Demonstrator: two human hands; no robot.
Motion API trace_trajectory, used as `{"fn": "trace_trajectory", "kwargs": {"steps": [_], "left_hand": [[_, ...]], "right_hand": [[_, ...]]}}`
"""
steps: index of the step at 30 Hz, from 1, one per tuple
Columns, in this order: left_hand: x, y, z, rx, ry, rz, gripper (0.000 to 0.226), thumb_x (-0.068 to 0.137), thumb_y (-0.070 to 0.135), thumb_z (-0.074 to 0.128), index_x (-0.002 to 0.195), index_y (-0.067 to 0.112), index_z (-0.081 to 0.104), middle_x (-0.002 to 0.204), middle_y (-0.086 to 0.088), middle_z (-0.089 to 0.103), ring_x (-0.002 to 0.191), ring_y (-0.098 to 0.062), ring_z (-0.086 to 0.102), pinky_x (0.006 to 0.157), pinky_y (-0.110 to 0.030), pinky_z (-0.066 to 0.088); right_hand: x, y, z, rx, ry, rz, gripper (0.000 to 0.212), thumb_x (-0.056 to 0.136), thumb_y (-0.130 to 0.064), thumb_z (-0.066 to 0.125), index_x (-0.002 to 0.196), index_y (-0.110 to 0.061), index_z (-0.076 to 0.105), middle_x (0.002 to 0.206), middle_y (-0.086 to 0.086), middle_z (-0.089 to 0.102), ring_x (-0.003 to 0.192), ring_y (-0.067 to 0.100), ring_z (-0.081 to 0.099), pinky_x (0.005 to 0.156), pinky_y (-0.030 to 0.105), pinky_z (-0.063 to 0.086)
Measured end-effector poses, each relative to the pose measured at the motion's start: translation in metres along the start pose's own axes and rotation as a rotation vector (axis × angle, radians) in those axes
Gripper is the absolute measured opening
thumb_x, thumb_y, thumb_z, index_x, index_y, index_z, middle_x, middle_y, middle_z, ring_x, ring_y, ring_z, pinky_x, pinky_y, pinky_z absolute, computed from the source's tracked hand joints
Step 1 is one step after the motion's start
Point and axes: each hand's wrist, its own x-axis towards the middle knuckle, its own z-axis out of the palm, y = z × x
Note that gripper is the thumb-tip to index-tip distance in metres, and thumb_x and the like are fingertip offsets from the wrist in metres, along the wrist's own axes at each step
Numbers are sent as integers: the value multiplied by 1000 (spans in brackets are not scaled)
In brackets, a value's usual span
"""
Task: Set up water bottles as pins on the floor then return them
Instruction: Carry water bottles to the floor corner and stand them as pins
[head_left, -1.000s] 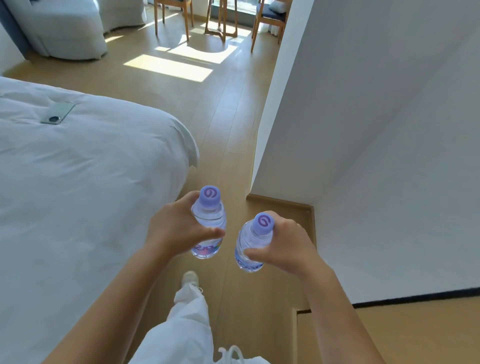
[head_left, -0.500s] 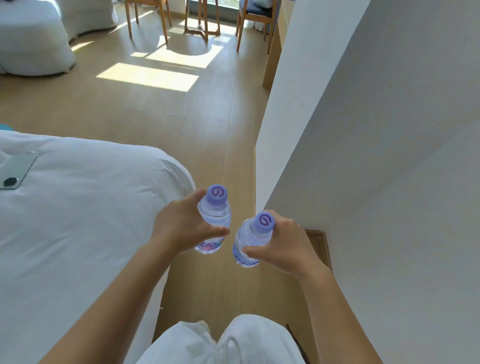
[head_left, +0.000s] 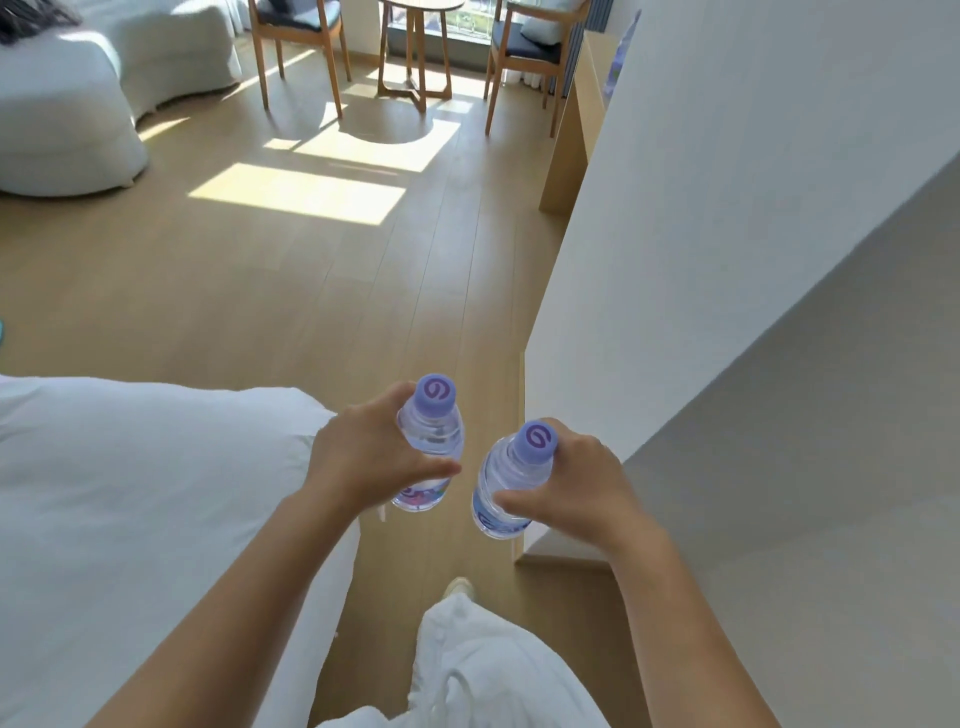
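Bottles (head_left: 430, 441) (head_left: 506, 483) | both upright, caps up | gripped in hands (head_left: 363, 457) (head_left: 576, 493)

View: is tilting up and advancing, so the round wooden table (head_left: 421, 10) and two chairs (head_left: 298, 31) are filling the top edge.
Bed (head_left: 130, 519): is sliding toward the lower left.
Leg in white trousers (head_left: 483, 670): is stepping forward at bottom centre.
Phone on the bed: is no longer showing.

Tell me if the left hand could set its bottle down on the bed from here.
Probably yes. The left hand holds its bottle right beside the bed, with nothing between them, though soft bedding may tip it.
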Motion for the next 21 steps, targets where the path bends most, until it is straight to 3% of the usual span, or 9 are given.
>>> {"fn": "trace_trajectory", "kwargs": {"steps": [7, 12, 16, 21], "left_hand": [[135, 19, -14, -44, 31, -17, 69, 53, 57, 79, 114, 40, 54, 89, 16, 63, 85, -16, 61, 76, -31, 51], [217, 22, -21, -60, 52, -28, 64, 43, 63, 66, 103, 46, 52, 76, 26, 58, 78, -10, 60, 66, -25, 47], [291, 18, -28, -76, 8, -5, 64, 44, 62, 66, 104, 45, 53, 78, 25, 60, 78, -7, 61, 66, -25, 48], [404, 8, -50, -66, -74, 42, 57, 53, 55, 74, 105, 43, 53, 82, 23, 62, 79, -7, 60, 65, -23, 46]], "right_hand": [[133, 19, -47, -12, 32, -40, 44, 62, -41, 77, 91, -43, 43, 72, -27, 50, 66, -1, 53, 58, 7, 35], [210, 29, -62, -4, 49, -29, 46, 63, -42, 77, 94, -41, 43, 74, -26, 50, 66, -3, 52, 57, 6, 33], [278, 31, -64, 1, 50, 0, 45, 64, -43, 77, 100, -36, 51, 80, -20, 54, 68, 2, 54, 58, 6, 35], [380, 26, -66, 4, 80, 36, 43, 64, -43, 77, 92, -42, 44, 72, -23, 52, 69, 4, 56, 59, 10, 41]]}}
